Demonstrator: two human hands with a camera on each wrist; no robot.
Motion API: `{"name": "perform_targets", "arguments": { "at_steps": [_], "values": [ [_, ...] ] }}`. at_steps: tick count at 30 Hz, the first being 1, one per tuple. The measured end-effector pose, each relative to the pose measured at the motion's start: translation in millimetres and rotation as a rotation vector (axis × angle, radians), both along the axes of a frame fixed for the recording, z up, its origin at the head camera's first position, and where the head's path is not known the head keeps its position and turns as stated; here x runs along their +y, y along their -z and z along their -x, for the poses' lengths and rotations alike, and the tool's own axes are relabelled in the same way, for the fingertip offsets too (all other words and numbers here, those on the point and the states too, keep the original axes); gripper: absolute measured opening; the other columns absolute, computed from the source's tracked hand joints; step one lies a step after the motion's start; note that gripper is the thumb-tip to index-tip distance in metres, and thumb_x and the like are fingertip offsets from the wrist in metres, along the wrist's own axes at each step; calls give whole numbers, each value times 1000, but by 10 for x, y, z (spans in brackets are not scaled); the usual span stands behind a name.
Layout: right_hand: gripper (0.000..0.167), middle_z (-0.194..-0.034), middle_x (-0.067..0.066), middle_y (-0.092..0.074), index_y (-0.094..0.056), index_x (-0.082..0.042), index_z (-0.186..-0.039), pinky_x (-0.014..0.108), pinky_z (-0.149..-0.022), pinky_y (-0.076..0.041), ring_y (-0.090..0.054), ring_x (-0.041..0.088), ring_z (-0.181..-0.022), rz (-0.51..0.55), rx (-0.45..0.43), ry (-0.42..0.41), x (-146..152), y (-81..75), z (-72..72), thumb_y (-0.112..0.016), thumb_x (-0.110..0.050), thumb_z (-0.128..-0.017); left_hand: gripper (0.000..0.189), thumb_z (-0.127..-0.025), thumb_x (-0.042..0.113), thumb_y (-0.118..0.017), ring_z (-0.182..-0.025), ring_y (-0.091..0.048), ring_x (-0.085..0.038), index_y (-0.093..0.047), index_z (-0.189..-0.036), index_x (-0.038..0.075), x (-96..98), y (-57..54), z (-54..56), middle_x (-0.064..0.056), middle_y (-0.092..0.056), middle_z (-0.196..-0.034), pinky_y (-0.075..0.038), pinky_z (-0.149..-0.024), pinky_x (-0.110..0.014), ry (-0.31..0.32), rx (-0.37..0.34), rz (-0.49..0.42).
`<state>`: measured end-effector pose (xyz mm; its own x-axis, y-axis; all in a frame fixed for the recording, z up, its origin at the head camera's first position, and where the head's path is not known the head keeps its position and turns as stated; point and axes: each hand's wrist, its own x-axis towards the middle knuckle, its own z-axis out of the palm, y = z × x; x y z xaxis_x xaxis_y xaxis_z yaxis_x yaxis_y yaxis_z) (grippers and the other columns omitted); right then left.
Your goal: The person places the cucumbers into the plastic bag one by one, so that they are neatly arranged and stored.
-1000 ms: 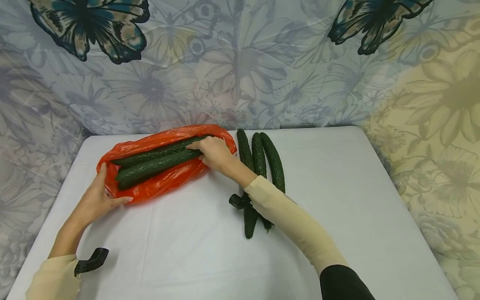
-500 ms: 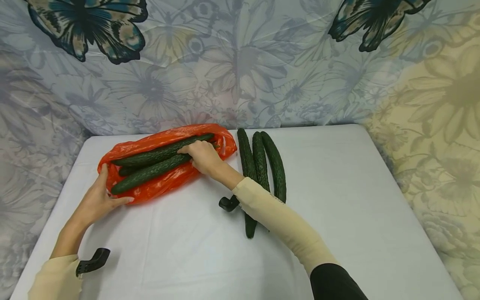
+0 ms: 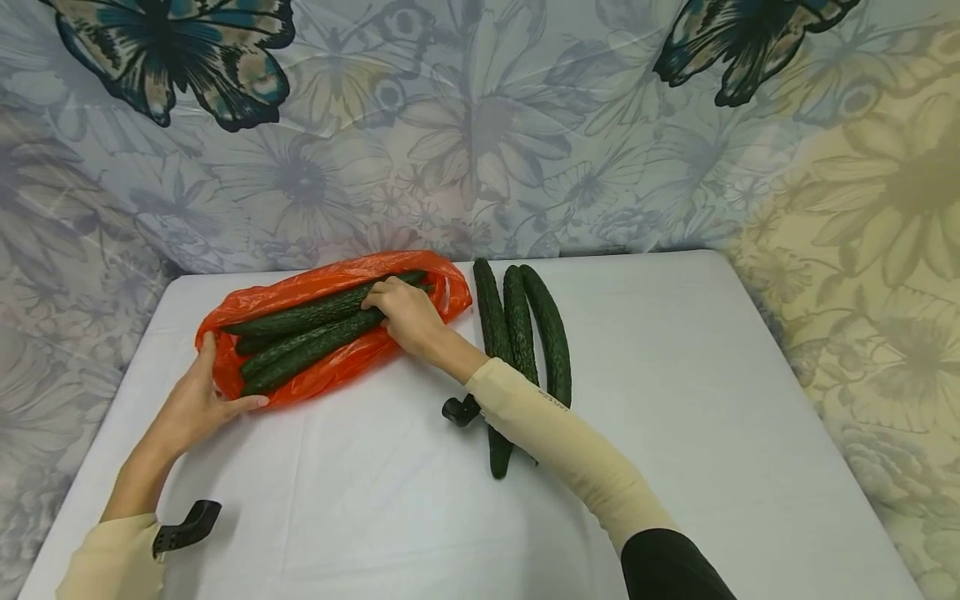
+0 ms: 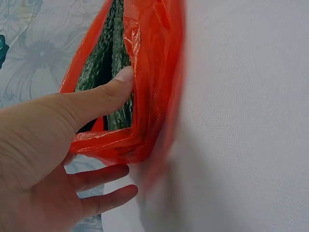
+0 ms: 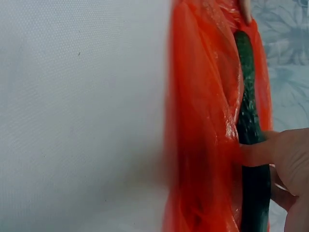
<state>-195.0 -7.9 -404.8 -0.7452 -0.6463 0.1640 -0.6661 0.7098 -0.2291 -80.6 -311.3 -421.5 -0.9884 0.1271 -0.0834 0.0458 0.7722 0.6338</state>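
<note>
A red plastic bag (image 3: 322,280) lies on its side at the back left, its long mouth facing up, with several dark green cucumbers side by side in it. My left hand (image 3: 193,407) holds the bag's left end, thumb over the rim and fingers outside, as the left wrist view also shows. Inside the mouth, my right hand (image 3: 409,317) grips the right end of the front cucumber (image 3: 318,354). In the right wrist view the thumb and fingers lie on opposite sides of a cucumber (image 5: 250,108). The far ends of the cucumbers are partly hidden by this hand.
Three loose cucumbers (image 3: 491,317) lie on the white table (image 3: 360,500) right of the bag, partly under the right forearm. Black curved mounts (image 3: 191,525) stick out from both wrists. A flowered cloth (image 3: 480,150) hangs behind the table's back edge.
My right hand has moved slightly left and toward me with the front cucumber. That cucumber swung forward, then settled against another that now shows beside it. My left hand stays on the bag.
</note>
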Motion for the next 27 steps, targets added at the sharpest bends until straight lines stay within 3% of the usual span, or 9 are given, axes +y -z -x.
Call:
{"name": "perform_targets", "arguments": {
  "at_steps": [2,6,9,15,23,27],
  "values": [
    [31,-119,-4,-68,-73,-17,-116,26,-93,-47,-56,15,-109,-11,21,-4,-1,14,10,-72,-5,-88,123,-82,28,-81,-112,-46,-57,15,-150,-6,-1,1,-6,-40,-2,-153,-41,-89,-68,-9,28,20],
    [32,-117,-5,-70,-73,-19,-117,27,-90,-49,-58,16,-106,-74,-4,-10,23,68,24,-76,-10,-86,115,-86,27,-78,-107,-47,-58,11,-151,-7,1,2,-16,-41,-7,-152,-40,-89,-68,-42,61,38],
    [33,-119,-5,-69,-73,-20,-119,28,-85,-53,-59,16,-109,-119,-51,-8,65,122,32,-76,-14,-86,114,-86,25,-77,-122,-35,-63,11,-152,-6,-3,-2,-17,-40,-6,-153,-32,-93,-73,-51,69,29],
    [30,-120,-4,-68,-73,-18,-118,30,-86,-54,-63,16,-110,-80,-79,-26,133,133,67,-73,-11,-88,113,-86,21,-77,-132,-25,-61,10,-152,-5,-6,-12,-5,-39,-5,-154,-28,-97,-73,-45,82,6],
    [27,-119,-1,-69,-72,-16,-117,30,-81,-56,-64,17,-109,-2,-170,2,298,-3,42,-69,-9,-91,114,-84,17,-79,-134,-21,-61,9,-151,-7,20,-13,8,-40,-5,-153,-24,-101,-72,-33,94,-10],
    [25,-118,1,-69,-73,-15,-115,30,-82,-55,-65,18,-106,57,-162,17,460,-77,17,-69,-10,-91,117,-79,9,-82,-136,-16,-59,9,-151,-8,11,-1,-6,-39,-3,-153,-19,-104,-71,-23,98,-25]
  ]
}}
